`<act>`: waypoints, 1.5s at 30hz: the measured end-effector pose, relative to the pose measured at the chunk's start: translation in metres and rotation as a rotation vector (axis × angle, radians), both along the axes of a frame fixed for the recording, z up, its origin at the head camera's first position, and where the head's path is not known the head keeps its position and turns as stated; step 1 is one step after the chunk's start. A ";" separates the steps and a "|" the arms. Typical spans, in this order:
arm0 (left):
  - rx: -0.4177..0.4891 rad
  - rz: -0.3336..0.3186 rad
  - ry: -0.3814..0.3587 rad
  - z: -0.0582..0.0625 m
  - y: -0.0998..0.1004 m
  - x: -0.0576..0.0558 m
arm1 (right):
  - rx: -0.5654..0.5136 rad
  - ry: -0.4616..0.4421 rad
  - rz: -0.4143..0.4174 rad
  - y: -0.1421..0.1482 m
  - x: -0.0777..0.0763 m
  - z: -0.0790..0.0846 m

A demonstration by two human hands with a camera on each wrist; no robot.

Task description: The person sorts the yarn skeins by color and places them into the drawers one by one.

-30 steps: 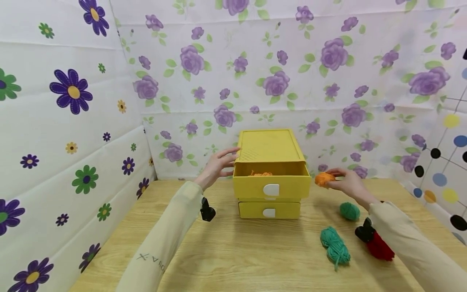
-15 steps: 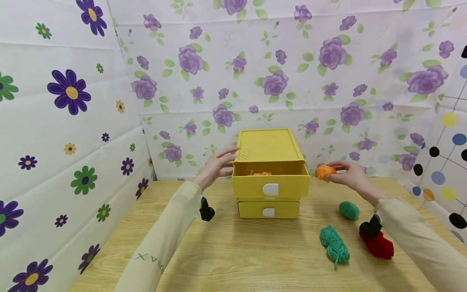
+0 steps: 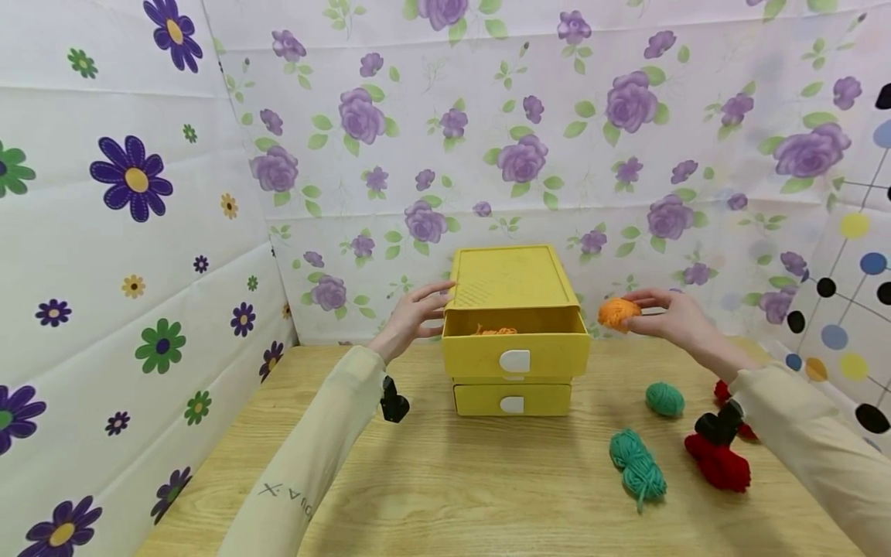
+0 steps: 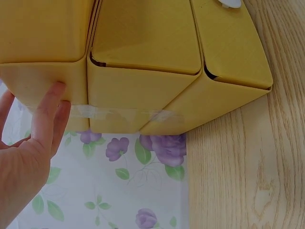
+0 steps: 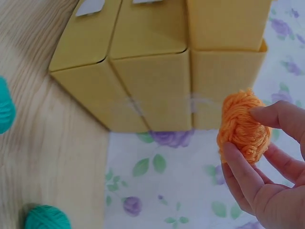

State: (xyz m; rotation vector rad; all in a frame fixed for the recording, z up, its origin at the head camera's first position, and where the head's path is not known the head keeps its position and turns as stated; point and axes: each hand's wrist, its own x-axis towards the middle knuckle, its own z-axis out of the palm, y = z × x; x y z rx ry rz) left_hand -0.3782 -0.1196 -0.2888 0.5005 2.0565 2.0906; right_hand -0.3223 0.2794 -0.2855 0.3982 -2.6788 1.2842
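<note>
A yellow drawer unit (image 3: 511, 278) stands on the table with its top drawer (image 3: 480, 357) pulled out. Some orange yarn (image 3: 497, 331) shows inside that drawer. My left hand (image 3: 412, 319) rests its fingers on the unit's left side near the top; the left wrist view shows the fingertips (image 4: 58, 88) against the yellow wall. To the right of the unit, my right hand (image 3: 671, 319) pinches a ball of orange yarn (image 3: 618, 314) between thumb and fingers. In the right wrist view this orange ball (image 5: 244, 126) is held up beside the unit's upper part.
On the table's right side lie a green yarn ball (image 3: 665, 399), a teal yarn skein (image 3: 637, 467) and red yarn (image 3: 720, 464), partly hidden by the right wrist camera. A lower drawer (image 3: 480, 401) is pushed in. Flowered cloth (image 3: 390, 193) hangs behind the table.
My right hand has lifted the orange yarn ball from beside the drawer front to a higher spot, its forearm shifting right and uncovering more red yarn. The left hand stays on the unit.
</note>
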 end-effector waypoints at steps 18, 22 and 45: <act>-0.004 0.001 0.007 -0.002 0.000 -0.001 | -0.034 -0.009 0.066 -0.016 0.018 0.029; -0.003 0.006 0.001 -0.001 0.000 -0.001 | -0.060 -0.002 0.082 -0.024 0.022 0.036; -0.002 -0.023 0.018 -0.001 -0.001 -0.003 | -0.025 0.019 0.191 -0.075 0.023 0.060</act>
